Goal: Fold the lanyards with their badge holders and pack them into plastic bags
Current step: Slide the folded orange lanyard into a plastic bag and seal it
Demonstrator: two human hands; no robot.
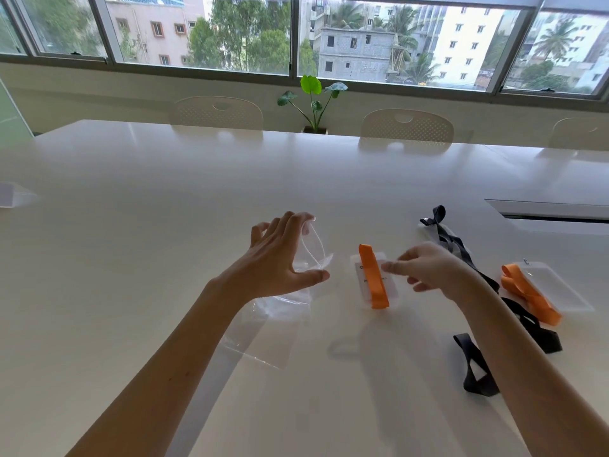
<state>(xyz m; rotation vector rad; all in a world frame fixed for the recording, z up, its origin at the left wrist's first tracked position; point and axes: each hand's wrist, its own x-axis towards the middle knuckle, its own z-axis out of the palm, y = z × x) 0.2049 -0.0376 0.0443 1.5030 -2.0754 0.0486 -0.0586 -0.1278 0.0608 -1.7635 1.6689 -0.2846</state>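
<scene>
Left hand point(280, 255): we hold the clear plastic bag point(296, 285) up, fingertips pinching its mouth open toward the right.
Right hand point(425, 270): we pinch the folded orange lanyard with badge holder point(374, 282) at its right edge.
Axis: the bundle's length runs away from us, crosswise to the bag mouth.
Nearer: the bundle sits just right of the mouth.

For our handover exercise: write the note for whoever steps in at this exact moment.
Left hand holds a clear plastic bag open by its mouth.
Right hand pinches a badge holder wrapped in its folded orange lanyard, beside the bag, not yet inside.
On the table at right: a second orange lanyard and black lanyards, unpacked.
Left: bag this one, then the rest.
</scene>
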